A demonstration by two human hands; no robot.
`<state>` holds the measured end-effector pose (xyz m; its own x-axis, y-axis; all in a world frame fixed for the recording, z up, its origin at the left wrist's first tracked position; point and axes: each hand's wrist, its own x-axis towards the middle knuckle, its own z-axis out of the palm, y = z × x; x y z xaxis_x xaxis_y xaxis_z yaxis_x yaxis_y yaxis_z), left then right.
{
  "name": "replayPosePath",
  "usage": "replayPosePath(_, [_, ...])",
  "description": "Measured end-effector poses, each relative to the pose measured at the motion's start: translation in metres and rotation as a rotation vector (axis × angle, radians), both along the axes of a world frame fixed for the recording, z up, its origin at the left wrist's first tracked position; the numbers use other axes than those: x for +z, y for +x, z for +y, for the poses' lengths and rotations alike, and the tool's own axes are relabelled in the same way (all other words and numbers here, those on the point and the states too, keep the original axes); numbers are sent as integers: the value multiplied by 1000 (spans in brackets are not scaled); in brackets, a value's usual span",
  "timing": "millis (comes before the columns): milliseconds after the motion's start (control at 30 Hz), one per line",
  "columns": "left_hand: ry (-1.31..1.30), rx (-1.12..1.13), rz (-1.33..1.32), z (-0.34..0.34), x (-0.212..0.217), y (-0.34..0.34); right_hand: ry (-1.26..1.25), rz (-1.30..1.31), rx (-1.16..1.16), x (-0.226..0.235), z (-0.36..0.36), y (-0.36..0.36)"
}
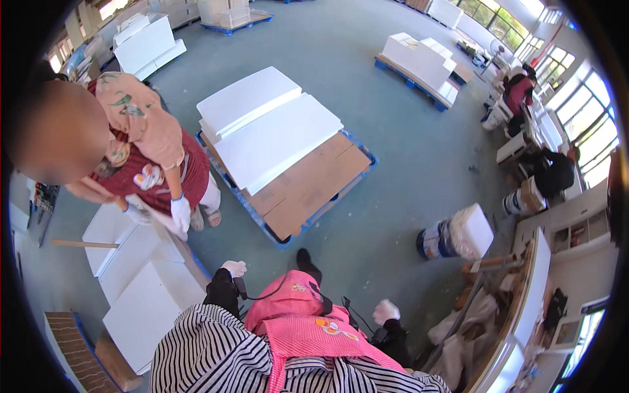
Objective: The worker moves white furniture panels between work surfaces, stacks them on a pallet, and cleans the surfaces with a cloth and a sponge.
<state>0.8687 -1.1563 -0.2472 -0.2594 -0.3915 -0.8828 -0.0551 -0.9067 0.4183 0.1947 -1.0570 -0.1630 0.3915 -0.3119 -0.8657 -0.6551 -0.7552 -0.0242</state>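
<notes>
Left hand [234,268], white-gloved, low centre-left: fingers curled shut, but I cannot tell whether they grip the small dark device [240,287] just below; its black cable [272,293] runs right across the pink apron [308,321]. Right hand [385,311], also gloved, is bunched and closed; nothing visible in it.

Hidden: both forearms mostly covered by dark sleeves and the striped top [209,360].

Nearest thing to the left hand: the white panel stack [141,295] at lower left, its near corner just beside the hand, its lower-left end overlapping a brick-patterned block. Long axis runs lower left to upper right.

A co-worker's gloved hand [180,213] touches the stack's far end. Open grey floor [367,242] lies ahead, between the stack and the blue pallet [288,239].
</notes>
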Motion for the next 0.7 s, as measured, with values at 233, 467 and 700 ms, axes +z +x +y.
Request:
replayPosePath(233, [-507, -240, -369, -205, 95, -140, 21, -366, -1043, 4, -82, -55])
replayPosePath(467, [-584, -150, -702, -330, 177, -187, 191, -366, -2213, 31, -312, -49])
replayPosePath(700, [-772, -313, -1032, -277, 75, -166, 91, -478, -1225, -18, -577, -42])
